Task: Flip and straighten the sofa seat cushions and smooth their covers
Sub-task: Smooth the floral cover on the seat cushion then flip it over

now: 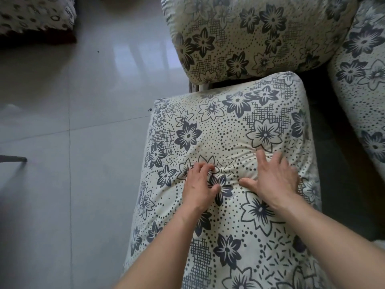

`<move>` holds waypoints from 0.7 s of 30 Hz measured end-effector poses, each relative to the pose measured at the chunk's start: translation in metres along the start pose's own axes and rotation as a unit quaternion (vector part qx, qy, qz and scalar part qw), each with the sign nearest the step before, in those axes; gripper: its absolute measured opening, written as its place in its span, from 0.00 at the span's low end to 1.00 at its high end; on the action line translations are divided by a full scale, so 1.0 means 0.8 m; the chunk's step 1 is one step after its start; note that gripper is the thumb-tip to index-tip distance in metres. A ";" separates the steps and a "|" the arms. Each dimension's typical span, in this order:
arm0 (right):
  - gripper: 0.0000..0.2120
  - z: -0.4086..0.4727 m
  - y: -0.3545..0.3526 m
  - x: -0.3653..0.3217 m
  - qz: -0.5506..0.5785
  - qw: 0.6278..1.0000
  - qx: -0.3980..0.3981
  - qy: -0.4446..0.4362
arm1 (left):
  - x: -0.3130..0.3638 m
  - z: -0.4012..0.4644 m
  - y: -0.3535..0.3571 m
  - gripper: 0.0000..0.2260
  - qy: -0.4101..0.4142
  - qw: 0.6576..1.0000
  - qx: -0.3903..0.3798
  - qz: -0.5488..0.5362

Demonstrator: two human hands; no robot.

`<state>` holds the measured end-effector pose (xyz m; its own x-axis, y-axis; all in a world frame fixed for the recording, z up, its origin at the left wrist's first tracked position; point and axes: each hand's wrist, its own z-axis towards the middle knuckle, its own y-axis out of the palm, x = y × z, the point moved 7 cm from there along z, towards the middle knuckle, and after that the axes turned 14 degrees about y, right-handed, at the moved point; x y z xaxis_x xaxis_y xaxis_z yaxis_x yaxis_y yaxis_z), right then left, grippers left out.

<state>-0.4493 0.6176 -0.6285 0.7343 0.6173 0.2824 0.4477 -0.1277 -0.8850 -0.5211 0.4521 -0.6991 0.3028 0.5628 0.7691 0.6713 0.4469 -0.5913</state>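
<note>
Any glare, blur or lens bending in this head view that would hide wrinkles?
Head view: window glare on the glossy grey floor tiles; the floral seat cushion is evenly lit and sharp, its creases visible between the left hand and right hand; wide-angle bending and softness at the edges.

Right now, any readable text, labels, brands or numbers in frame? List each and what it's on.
None: no text, label, brand or number shows anywhere.
The seat cushion under the left hand and right hand carries only a printed flower-and-dot pattern.
So do the other cushions.
The floor is plain tile.
</note>
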 end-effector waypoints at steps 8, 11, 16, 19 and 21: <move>0.29 -0.024 0.022 -0.111 -0.012 0.961 0.024 -0.275 | -0.018 -0.002 -0.008 0.19 0.012 0.998 0.059 -0.032; 0.30 -0.013 0.035 -0.144 -0.072 0.947 0.024 -0.311 | -0.045 0.006 -0.024 0.15 -0.008 0.993 0.108 -0.041; 0.21 -0.005 0.007 -0.225 -0.081 0.933 0.075 -0.341 | -0.100 0.027 -0.075 0.13 -0.053 0.978 0.191 -0.071; 0.25 0.000 -0.025 -0.294 -0.004 0.917 0.134 -0.375 | -0.143 0.035 -0.130 0.19 -0.134 0.923 0.352 -0.074; 0.27 0.002 -0.024 -0.307 0.017 0.893 0.191 -0.408 | -0.156 0.027 -0.132 0.24 -0.152 0.894 0.419 -0.046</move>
<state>-0.6392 0.4698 -0.6812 0.0593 0.9979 0.0266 0.1112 0.0199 -0.9936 -0.6440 0.3500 -0.7378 -0.0112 0.6028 0.7978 -0.0979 0.7934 -0.6008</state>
